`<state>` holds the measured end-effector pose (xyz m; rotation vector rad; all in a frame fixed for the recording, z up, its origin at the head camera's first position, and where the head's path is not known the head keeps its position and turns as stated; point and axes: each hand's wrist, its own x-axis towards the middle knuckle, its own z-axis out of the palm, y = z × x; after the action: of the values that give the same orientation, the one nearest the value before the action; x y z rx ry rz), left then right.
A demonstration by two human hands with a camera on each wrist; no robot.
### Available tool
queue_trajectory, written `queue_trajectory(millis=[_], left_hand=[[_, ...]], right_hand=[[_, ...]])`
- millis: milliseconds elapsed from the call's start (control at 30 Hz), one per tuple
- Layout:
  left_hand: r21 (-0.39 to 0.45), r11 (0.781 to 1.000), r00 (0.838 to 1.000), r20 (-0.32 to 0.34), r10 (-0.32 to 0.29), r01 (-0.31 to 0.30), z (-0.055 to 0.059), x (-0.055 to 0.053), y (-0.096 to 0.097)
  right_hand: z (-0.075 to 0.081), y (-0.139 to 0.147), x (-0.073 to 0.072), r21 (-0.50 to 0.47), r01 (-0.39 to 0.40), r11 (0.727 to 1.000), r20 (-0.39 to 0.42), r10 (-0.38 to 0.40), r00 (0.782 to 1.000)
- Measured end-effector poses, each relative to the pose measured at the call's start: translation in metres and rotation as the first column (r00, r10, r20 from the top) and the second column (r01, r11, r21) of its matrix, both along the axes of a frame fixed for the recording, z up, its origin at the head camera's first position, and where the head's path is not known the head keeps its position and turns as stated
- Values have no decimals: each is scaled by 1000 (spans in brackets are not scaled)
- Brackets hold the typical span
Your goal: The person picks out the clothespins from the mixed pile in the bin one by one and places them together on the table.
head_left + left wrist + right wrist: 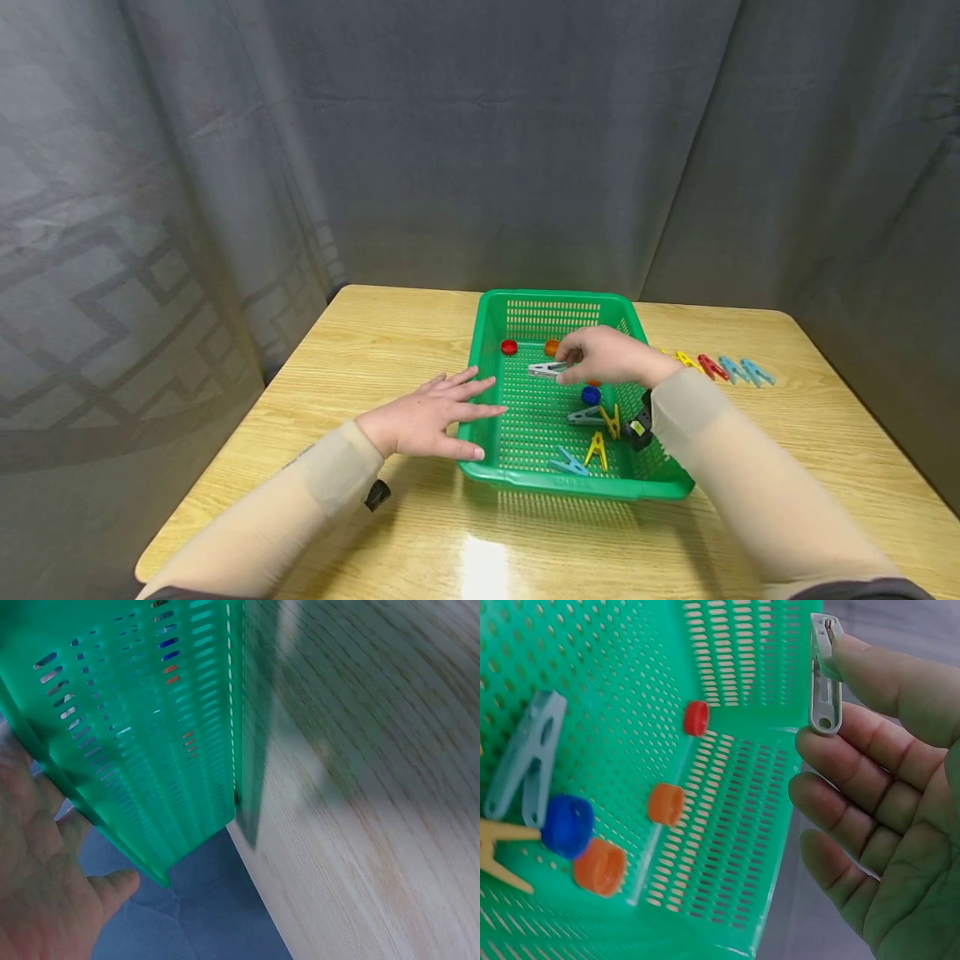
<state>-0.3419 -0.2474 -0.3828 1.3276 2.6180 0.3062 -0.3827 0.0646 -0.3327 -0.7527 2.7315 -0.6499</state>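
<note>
A green perforated basket (558, 482) stands on the wooden table. Between its thumb and fingers, my right hand (606, 357) pinches a pale grey clothespin (825, 682), held over the basket. My left hand (433, 417) has its fingers spread, the tips reaching over the basket's left rim; in the left wrist view the palm (45, 877) is beside that wall. Inside the basket lie a grey-blue clothespin (585, 417), a light blue clothespin (570, 462), yellow clothespins (596, 450), a blue bottle cap (591, 396), a red cap (509, 347) and orange caps (666, 804).
Right of the basket, on the table (390, 325), several clothespins lie in a row: yellow ones, a red one (712, 367) and light blue ones (757, 372). Grey curtains (487, 150) hang behind the table and at its sides.
</note>
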Motion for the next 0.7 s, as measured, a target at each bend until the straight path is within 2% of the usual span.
queue_trajectory(millis=[300,533,700], left_hand=[[-4,1000,1000,-5,3,-3,0,0,0],[-2,1000,1000,0,6,-6,0,0,0],[-4,1000,1000,1,6,-6,0,0,1]], right_hand=[[17,18,3,-8,35,999,-39,-35,999],[26,38,8,-41,27,999,-83,-31,996],[30,52,15,-37,79,996,-107,-83,991]])
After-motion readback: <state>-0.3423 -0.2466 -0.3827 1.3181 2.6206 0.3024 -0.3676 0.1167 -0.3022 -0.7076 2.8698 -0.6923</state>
